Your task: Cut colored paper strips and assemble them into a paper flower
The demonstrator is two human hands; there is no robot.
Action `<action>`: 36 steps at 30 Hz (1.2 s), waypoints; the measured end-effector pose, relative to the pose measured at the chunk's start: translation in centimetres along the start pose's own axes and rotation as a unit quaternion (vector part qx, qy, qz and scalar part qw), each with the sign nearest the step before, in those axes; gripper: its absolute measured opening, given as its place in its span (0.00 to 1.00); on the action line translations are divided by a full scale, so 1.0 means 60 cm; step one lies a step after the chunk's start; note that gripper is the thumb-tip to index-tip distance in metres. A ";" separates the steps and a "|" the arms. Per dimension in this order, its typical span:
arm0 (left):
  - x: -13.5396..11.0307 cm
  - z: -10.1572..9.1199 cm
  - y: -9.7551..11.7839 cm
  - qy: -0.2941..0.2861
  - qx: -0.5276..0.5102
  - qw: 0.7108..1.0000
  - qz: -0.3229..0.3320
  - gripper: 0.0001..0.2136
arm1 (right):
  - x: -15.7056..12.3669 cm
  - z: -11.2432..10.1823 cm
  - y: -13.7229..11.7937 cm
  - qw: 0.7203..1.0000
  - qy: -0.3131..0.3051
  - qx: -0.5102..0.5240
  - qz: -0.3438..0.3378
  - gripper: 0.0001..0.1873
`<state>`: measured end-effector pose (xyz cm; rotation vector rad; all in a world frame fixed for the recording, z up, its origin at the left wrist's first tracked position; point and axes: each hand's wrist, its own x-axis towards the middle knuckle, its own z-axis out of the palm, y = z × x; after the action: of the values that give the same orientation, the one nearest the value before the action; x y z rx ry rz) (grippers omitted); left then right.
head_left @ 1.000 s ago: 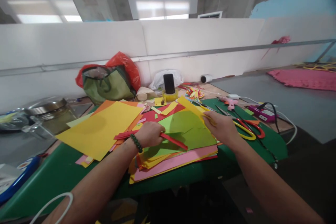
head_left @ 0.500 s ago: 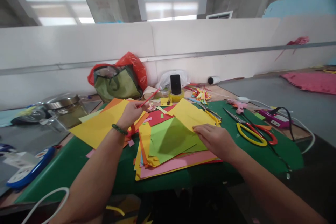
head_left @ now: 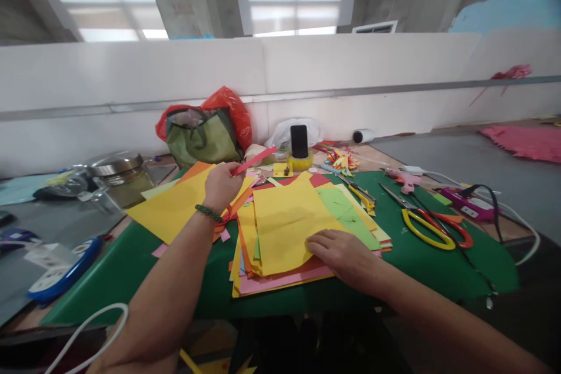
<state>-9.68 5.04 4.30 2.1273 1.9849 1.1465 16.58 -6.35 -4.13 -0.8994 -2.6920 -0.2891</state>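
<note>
While the left hand (head_left: 222, 187) has its grip closed on a red strip (head_left: 265, 156), the right hand (head_left: 339, 252) grasps a yellow sheet (head_left: 284, 216) atop the paper stack (head_left: 284, 283). Scissors (head_left: 410, 206) lie rightward on the green worktop (head_left: 109, 286), a glue gun (head_left: 408, 179) just behind; a phone (head_left: 299, 140) stands beyond the stack.

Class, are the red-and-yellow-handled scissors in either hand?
No, the scissors lie on the green surface, apart from the left hand and right hand.
</note>
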 end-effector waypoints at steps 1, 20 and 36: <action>-0.001 -0.001 0.003 -0.005 0.020 1.000 -0.002 0.15 | 0.000 0.002 0.003 1.000 -0.010 0.002 0.008 0.10; -0.093 0.018 0.094 -0.112 0.247 0.943 0.192 0.14 | 0.069 -0.077 0.009 0.967 0.195 -0.143 0.079 0.23; -0.087 0.030 0.083 -0.176 0.268 0.900 0.294 0.14 | 0.061 -0.089 0.148 0.970 -0.009 -0.177 0.166 0.07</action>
<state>-4.10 0.38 2.81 3.0646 1.6579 0.1496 20.32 1.17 2.97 -1.4375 -2.4866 -0.6988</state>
